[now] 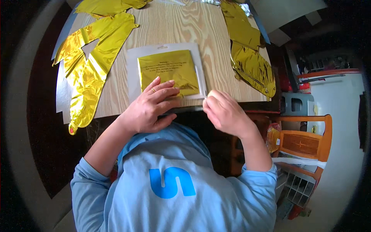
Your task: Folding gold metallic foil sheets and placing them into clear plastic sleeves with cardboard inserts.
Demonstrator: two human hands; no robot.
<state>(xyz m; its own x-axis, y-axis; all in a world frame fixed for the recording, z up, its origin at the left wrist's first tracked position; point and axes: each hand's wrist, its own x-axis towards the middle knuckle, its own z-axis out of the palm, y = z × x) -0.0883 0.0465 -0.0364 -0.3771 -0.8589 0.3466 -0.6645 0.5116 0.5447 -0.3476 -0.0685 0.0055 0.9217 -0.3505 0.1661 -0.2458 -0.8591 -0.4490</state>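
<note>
A clear plastic bag (133,83) with a hang hole lies at the table's near edge. Inside it is a folded gold foil balloon (166,73), with dark print over it. My left hand (152,104) rests across the bag's lower part, fingers stretched out and apart. At the bag's lower right corner my right hand (222,110) is closed in a pinch on the bag's edge. The fingers hide exactly what part they grip.
Flat gold foil balloons lie around the bag: one at the left (94,63), another at the right (251,50), a third at the far left (110,5). The wood-grain table (170,27) ends just before my body. A wooden chair (303,143) stands at the right.
</note>
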